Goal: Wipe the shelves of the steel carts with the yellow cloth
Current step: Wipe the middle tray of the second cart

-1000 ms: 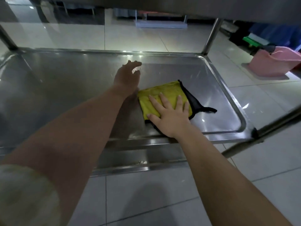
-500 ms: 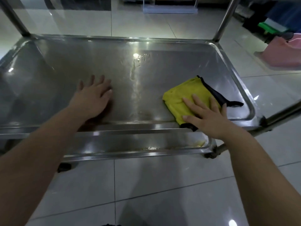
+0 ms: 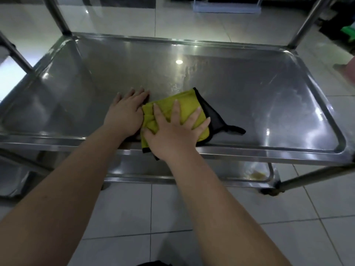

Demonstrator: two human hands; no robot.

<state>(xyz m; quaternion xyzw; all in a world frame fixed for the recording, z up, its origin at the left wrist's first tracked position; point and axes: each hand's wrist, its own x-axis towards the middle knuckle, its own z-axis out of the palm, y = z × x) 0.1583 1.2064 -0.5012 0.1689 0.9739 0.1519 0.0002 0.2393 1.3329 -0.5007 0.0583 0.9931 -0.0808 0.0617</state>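
A yellow cloth with a black underside and a black strap lies folded on the steel cart shelf, near its front rim. My right hand presses flat on the cloth with fingers spread. My left hand lies flat on the bare steel just left of the cloth, its edge touching the cloth. A lower shelf of the same cart shows under the front rim, with a yellowish stain at its right end.
Upright cart posts stand at the back left and back right. A slanted steel bar runs off at the lower right. White floor tiles lie around the cart. A pink tub edge shows at the far right.
My right hand has slid the cloth left from the shelf's right part toward the middle. My left hand now lies against the cloth. The view has pulled back.
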